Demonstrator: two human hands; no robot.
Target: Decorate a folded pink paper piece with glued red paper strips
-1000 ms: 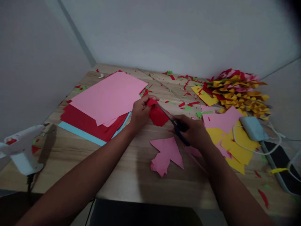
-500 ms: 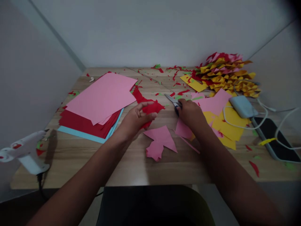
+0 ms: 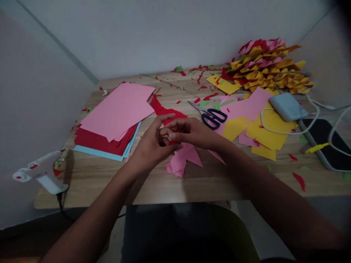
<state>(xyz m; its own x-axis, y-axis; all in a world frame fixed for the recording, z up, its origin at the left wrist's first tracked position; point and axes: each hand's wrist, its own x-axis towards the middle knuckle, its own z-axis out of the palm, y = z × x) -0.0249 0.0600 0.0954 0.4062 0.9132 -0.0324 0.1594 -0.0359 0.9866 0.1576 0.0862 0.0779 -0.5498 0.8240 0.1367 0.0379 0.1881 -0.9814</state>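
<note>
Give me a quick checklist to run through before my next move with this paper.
1. Scissors out of both hands: ok, they lie on the table.
2. Firm grip on the small red piece: cannot tell, fingers of the left hand and right hand mostly hide it.
3. Table free of scraps: not ok, red and green scraps are scattered about.
4. Glue gun apart from the paper stack: ok.
5. Glue gun's heat: cannot tell by sight.
</note>
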